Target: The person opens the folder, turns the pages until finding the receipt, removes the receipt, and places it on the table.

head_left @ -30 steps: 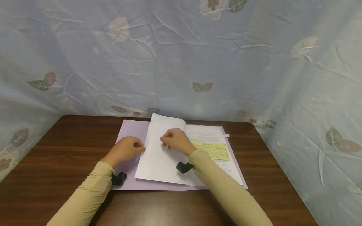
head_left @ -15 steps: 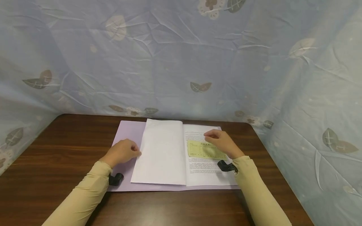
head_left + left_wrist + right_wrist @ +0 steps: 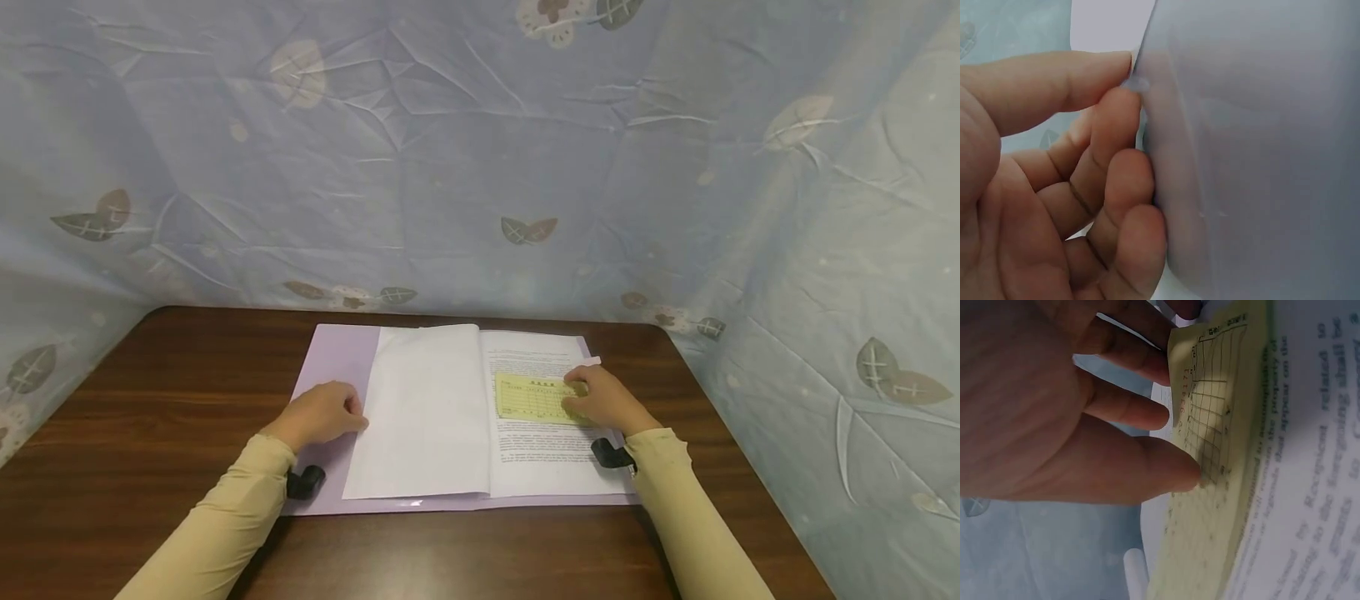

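A lilac folder (image 3: 341, 350) lies spread on the table, holding white sheets. One turned white page (image 3: 427, 417) covers much of its left side; a printed page (image 3: 525, 350) lies on the right. My left hand (image 3: 321, 412) pinches the turned page's left edge between thumb and index finger, its other fingers curled against the glossy surface. On the printed page is a yellow slip (image 3: 525, 398) with a printed grid. My right hand (image 3: 606, 400) is at the slip's right end. Its thumb (image 3: 1179, 469) presses on the slip, while the other fingers meet its edge and are partly hidden.
The dark wooden table (image 3: 187, 417) extends around the folder. Patterned cloth (image 3: 435, 150) hangs behind and at both sides. A small white tab (image 3: 591, 362) sticks out beyond the right page. Each wrist carries a black camera mount (image 3: 611, 454).
My right hand has moved right from the turned page to the yellow slip's right end. The turned page has settled flatter to the left. My left hand has stayed by its edge.
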Demonstrator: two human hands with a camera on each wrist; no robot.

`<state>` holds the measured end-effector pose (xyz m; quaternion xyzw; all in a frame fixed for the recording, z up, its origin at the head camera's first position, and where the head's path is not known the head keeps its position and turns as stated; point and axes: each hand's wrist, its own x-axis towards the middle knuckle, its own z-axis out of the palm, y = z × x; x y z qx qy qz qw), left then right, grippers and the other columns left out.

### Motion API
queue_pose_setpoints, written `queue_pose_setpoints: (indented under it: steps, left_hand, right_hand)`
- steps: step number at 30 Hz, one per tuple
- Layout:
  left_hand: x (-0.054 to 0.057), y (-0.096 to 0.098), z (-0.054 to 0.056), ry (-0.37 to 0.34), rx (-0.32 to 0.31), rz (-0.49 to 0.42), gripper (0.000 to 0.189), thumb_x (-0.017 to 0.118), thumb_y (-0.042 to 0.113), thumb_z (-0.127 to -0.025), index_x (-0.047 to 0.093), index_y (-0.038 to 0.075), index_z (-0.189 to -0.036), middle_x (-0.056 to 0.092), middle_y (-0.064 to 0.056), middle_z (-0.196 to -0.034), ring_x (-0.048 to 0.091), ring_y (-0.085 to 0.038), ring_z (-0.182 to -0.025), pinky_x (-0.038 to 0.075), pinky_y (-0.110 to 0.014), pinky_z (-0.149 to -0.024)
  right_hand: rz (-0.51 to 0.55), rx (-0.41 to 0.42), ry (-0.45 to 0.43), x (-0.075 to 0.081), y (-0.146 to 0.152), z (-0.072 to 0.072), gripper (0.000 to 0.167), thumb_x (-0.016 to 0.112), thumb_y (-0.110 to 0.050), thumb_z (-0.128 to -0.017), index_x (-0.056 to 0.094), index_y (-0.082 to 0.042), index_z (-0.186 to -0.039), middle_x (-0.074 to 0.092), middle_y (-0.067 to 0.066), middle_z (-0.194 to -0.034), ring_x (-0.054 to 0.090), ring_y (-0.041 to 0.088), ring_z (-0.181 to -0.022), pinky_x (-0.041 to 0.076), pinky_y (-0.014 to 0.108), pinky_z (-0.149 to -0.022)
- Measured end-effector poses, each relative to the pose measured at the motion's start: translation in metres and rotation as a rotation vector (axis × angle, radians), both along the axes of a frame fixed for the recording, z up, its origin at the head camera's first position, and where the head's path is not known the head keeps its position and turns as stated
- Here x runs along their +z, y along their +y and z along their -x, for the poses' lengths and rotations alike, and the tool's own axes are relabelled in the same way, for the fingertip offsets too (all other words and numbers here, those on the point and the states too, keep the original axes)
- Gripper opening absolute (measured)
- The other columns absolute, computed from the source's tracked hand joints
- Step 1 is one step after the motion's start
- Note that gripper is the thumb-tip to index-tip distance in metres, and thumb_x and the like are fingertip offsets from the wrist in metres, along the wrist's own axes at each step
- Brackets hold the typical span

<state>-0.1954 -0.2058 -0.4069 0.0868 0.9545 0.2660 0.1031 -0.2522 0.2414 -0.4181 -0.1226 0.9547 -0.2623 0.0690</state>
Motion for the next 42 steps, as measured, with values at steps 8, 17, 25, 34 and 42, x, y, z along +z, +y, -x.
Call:
queue_pose_setpoints:
  steps: [8,17,25,34,42]
  left_hand:
    - [-0.004,0.004,0.004,0.116,-0.078,0.051,0.063,0.081,0.015,-0.084,0.058,0.006,-0.142,0.058,-0.028,-0.128,0.058,-0.048,-0.112,0.050,-0.063,-0.089]
    - [-0.011,0.003,0.005,0.143,-0.243,0.052,0.042,0.064,0.002,-0.092,0.069,0.004,-0.133,0.038,-0.036,-0.155,0.034,-0.057,-0.143,0.029,-0.066,-0.117]
    - [-0.011,0.005,0.005,0.082,-0.245,0.060,0.056,0.078,0.031,-0.091,0.066,0.002,-0.137,0.047,-0.028,-0.153,0.037,-0.051,-0.145,0.029,-0.066,-0.117]
    - [-0.006,0.007,0.001,0.047,-0.246,0.073,0.084,0.089,0.045,-0.077,0.057,0.001,-0.142,0.044,-0.031,-0.154,0.037,-0.053,-0.144,0.028,-0.076,-0.110]
    - [-0.003,-0.002,0.000,-0.006,-0.240,0.127,0.095,0.090,0.044,-0.075,0.051,0.000,-0.150,0.037,-0.036,-0.155,0.031,-0.059,-0.143,0.032,-0.070,-0.112]
  right_hand:
    - [-0.044,-0.011,-0.015,-0.001,0.001,-0.001,0.044,0.076,-0.015,-0.091,0.065,0.003,-0.129,0.057,0.026,-0.142,0.050,0.045,-0.136,0.037,0.060,-0.114]
    - [-0.049,-0.008,-0.020,-0.003,0.000,-0.001,0.047,0.077,-0.017,-0.091,0.063,0.003,-0.132,0.056,0.025,-0.144,0.048,0.044,-0.139,0.035,0.059,-0.116]
    - [-0.042,-0.033,-0.028,-0.003,0.000,-0.001,0.056,0.076,-0.015,-0.091,0.057,0.006,-0.139,0.054,0.024,-0.145,0.050,0.040,-0.135,0.037,0.058,-0.115]
    - [-0.042,-0.044,-0.050,-0.004,0.000,-0.001,0.062,0.074,-0.019,-0.094,0.050,0.005,-0.146,0.048,0.025,-0.152,0.045,0.043,-0.141,0.033,0.060,-0.117]
    - [-0.003,-0.010,-0.034,-0.008,-0.001,0.001,0.062,0.074,-0.020,-0.095,0.049,0.002,-0.147,0.050,0.023,-0.150,0.050,0.040,-0.136,0.038,0.058,-0.115]
